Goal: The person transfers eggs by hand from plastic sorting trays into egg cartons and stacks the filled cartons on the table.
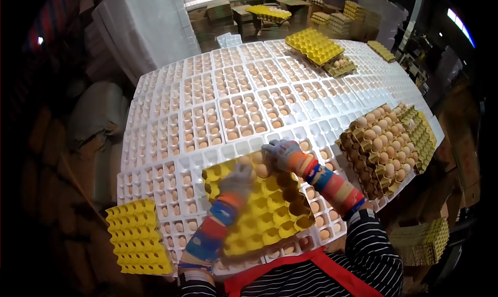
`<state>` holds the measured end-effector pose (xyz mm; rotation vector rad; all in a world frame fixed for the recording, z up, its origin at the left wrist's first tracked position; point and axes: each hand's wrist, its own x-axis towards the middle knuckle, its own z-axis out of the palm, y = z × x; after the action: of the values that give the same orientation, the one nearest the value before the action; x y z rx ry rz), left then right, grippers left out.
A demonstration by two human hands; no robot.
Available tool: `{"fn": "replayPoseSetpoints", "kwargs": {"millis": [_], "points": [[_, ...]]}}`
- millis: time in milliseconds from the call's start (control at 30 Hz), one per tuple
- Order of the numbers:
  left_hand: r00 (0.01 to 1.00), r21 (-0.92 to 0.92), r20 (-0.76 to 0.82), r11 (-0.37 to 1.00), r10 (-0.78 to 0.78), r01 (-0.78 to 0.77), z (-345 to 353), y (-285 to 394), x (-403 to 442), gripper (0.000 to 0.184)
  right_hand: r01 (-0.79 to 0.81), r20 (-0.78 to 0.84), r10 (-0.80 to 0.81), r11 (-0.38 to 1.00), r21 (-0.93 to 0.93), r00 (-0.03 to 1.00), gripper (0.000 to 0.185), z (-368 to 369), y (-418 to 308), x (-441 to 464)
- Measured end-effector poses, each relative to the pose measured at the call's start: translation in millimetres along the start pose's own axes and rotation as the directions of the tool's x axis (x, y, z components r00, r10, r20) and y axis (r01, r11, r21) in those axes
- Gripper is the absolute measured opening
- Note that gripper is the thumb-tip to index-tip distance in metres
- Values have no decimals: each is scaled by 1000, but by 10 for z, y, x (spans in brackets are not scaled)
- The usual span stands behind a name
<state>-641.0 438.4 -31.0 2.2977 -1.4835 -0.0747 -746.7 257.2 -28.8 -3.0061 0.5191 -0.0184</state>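
Observation:
A yellow egg tray lies in front of me on the white foam trays, its nearer cups empty and a few eggs at its far edge. My left hand, in a grey glove blurred by motion, is over the tray's far left part beside those eggs; its fingers are smeared. My right hand, also gloved, is at the tray's far edge with its fingers curled down; whatever it may hold is hidden. Colourful sleeves cover both forearms.
Stacked trays full of eggs stand at the right. Empty yellow trays are at the front left and far right, the latter beside a small tray with eggs. Wrapped white stacks and cartons stand behind.

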Motion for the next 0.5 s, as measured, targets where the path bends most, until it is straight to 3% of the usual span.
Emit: {"fn": "replayPoseSetpoints", "kwargs": {"millis": [67, 100, 133, 167, 200, 233, 267, 300, 333, 367, 400, 433, 467, 500], "points": [[994, 203, 113, 979, -7, -16, 71, 86, 24, 39, 43, 45, -45, 998, 47, 998, 28, -41, 99, 61], [998, 83, 60, 996, 32, -37, 81, 53, 8, 40, 66, 65, -70, 996, 66, 995, 27, -60, 126, 57], [998, -37, 0, 997, 62, -62, 76, -30, -24, 40, -3, -32, 12, 962, 273, 999, 35, -50, 174, -16], [994, -153, -72, 984, 85, -95, 70, -119, -36, 41, 7, -121, 86, 788, 616, 989, 43, 32, 298, -125], [985, -353, -167, 930, 45, -102, 82, -181, -78, 42, -43, -38, 175, 432, 901, 984, 46, 60, 335, -196], [990, -664, -94, 747, -104, 15, 65, -238, -86, 43, -75, 76, 215, -14, 997, 974, 49, 80, 353, -237], [976, -881, 27, 456, -214, 124, -10, -251, -89, 44, -68, 94, 138, -183, 981, 986, 48, 48, 355, -281], [945, -972, 182, 97, -271, 215, -68, -291, -110, 45, 93, -107, 100, 136, 986, 989, 42, 87, 286, -259], [980, -927, 59, 355, -190, 124, -1, -411, -71, 48, 84, -138, 49, 578, 811, 989, 38, 80, 227, -315], [992, -815, -66, 579, -104, 6, 67, -530, -31, 51, 71, -143, -6, 890, 450, 990, 33, -105, 31, -337], [990, -576, -135, 811, 29, -102, -44, -457, 68, 53, 109, -209, -74, 981, 161, 975, 26, 67, -55, -270], [970, -273, -159, 937, 182, -220, -149, -360, 151, 55, 54, -117, -53, 999, 5, 992, 26, 95, -211, -215], [998, -120, -68, 992, 18, -26, -197, -164, 194, 48, 74, -116, -72, 997, 16, 991, 26, 78, -328, -193], [999, 53, 47, 998, -18, 16, -208, -35, 289, 44, 91, -116, -88, 995, 25, 989, 25, 55, -403, -183]]}}
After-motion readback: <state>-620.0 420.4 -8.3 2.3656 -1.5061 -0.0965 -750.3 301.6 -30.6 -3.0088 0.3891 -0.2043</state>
